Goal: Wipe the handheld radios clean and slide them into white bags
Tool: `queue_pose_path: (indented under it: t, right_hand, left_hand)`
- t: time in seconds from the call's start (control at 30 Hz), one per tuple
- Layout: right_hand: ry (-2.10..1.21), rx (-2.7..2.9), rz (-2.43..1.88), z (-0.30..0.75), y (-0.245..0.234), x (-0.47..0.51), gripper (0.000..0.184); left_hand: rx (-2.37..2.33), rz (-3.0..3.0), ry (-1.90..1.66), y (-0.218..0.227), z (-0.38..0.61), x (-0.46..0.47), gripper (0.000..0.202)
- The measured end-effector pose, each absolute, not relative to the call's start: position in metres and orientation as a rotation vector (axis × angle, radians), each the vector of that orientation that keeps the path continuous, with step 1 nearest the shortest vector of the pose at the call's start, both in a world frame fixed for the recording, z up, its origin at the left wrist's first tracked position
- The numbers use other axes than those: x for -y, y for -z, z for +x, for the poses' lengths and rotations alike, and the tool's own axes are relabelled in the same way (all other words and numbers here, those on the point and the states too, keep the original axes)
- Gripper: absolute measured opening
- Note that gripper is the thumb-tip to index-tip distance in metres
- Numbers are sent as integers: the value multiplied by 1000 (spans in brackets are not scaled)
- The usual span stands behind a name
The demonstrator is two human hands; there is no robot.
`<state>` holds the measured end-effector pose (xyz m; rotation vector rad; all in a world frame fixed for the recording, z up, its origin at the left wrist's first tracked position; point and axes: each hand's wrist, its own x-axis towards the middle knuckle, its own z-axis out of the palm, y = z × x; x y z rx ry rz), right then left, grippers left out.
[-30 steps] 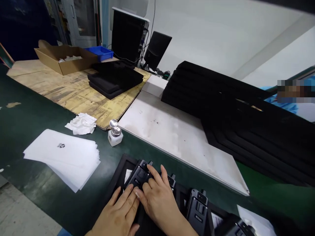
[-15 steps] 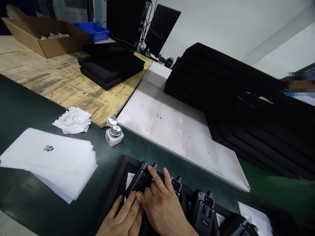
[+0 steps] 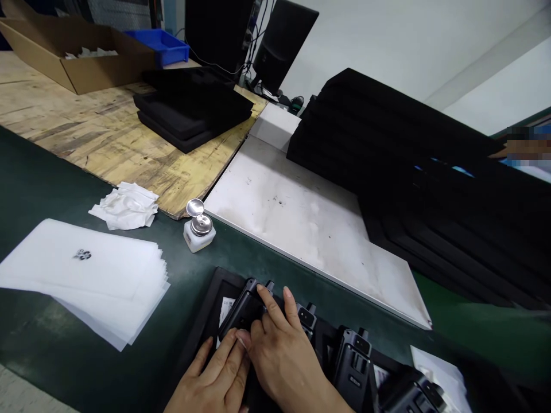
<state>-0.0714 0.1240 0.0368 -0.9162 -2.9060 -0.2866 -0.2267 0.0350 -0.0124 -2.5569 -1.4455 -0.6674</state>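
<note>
a: hands?
b: right hand (image 3: 279,355) curled over a black radio (image 3: 241,307), fingers on its top edge, thumb at its side. left hand (image 3: 215,381) flat, fingertips pressing the radio's near end.
a: radio where?
b: under both hands, tilted up out of a black tray (image 3: 210,301) on the green desk (image 3: 51,189). second radio (image 3: 353,361) just right of the hands; white bottle (image 3: 197,230) beyond them; paper stack (image 3: 86,281) well left.

Even indoor light, sharp, edges warped.

We press our left hand (image 3: 213,381) and right hand (image 3: 279,358) onto a black radio (image 3: 241,307) tilted in its black tray (image 3: 210,298).
</note>
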Motion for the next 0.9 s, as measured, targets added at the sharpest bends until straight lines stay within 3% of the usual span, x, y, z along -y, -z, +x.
queue_pose_path:
  t: [0.43,0.6,0.9]
  right_hand:
    - [319,2964,-909,-75,-44,-125,19]
    - [305,2966,-897,-74,-42,-124,16]
    - [310,2856,-952,-73,-34,-118,30]
  left_hand:
    - [1536,-2469,785,15,-221,-33,39]
    - [1461,-2517,661,12,-226,-34,38]
    - [1441,-2556,644,11,-230,-34,37]
